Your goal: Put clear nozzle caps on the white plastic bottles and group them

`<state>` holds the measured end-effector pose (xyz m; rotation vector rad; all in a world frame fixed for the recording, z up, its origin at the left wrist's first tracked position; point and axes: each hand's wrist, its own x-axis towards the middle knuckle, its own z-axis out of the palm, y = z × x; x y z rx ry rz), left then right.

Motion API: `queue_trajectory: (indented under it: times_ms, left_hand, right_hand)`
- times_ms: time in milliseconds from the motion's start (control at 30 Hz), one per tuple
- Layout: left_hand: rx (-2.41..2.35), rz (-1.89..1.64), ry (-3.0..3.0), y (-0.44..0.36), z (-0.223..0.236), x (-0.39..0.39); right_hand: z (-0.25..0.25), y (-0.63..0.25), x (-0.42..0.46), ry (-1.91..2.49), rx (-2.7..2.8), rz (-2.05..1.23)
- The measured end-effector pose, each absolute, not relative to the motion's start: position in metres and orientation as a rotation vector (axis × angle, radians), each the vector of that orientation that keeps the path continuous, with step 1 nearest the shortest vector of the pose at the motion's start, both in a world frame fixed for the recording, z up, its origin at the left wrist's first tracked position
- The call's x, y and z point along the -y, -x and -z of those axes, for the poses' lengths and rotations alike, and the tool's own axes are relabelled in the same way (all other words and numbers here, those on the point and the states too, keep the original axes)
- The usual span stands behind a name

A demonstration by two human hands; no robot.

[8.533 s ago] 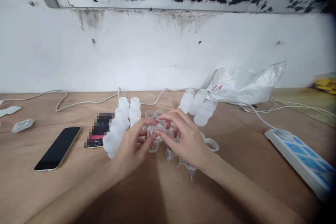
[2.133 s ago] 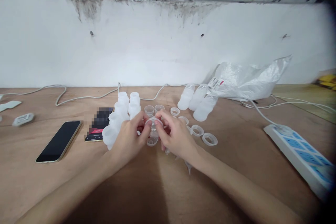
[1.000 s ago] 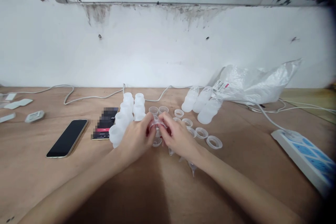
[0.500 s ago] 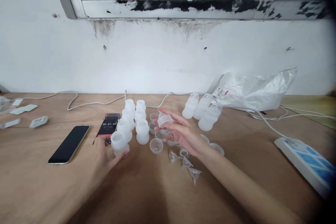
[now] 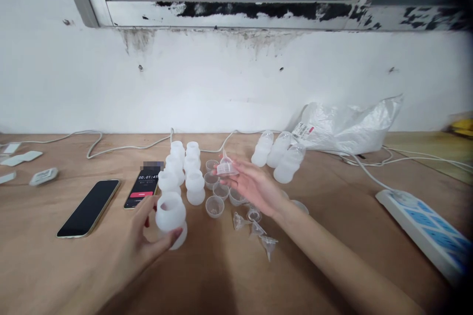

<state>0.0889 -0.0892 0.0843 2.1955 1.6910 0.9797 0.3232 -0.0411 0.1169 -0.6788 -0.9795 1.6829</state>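
Note:
My left hand (image 5: 142,241) is closed around a white, double-bulged plastic bottle (image 5: 171,211) with an open mouth, held nearer to me than the rows of similar bottles (image 5: 195,184). Between the fingers of my right hand (image 5: 258,187) is a clear funnel (image 5: 226,162), spout up, seated in a translucent ring cap. Beneath that hand stand several clear cups (image 5: 215,206). Loose small funnels (image 5: 268,244) lie closer to me, below my right wrist. Ring caps (image 5: 301,206) are partly hidden behind my right forearm.
Three bottles with clear domed tops (image 5: 285,163) stand at the back right, by a plastic bag (image 5: 347,128). A power strip (image 5: 421,226) lies far right. Two phones lie left, one dark (image 5: 88,209), one showing a timer (image 5: 142,187). White cables (image 5: 121,148) run along the wall.
Both hands were together on the ring cap and funnel; they have since parted. My left hand has moved left, taken hold of the front bottle and drawn it toward me.

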Motion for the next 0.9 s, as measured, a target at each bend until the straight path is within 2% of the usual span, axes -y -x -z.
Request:
queue_trajectory:
  times_ms: [167, 300, 900]
  left_hand:
    - [-1.316, -0.693, -2.28, -0.125, -0.126, 0.08]
    - [-1.13, -0.683, -2.27, -0.147, -0.138, 0.061]
    - [-1.134, -0.596, -2.285, -0.141, -0.139, 0.038]
  right_hand:
    - [-0.124, -0.329, 0.042, 0.607, 0.999, -1.657]
    - [-0.127, -0.332, 0.047, 0.565, 1.096, -1.559]
    - [-0.107, -0.332, 0.034, 0.693, 1.274, -1.414]
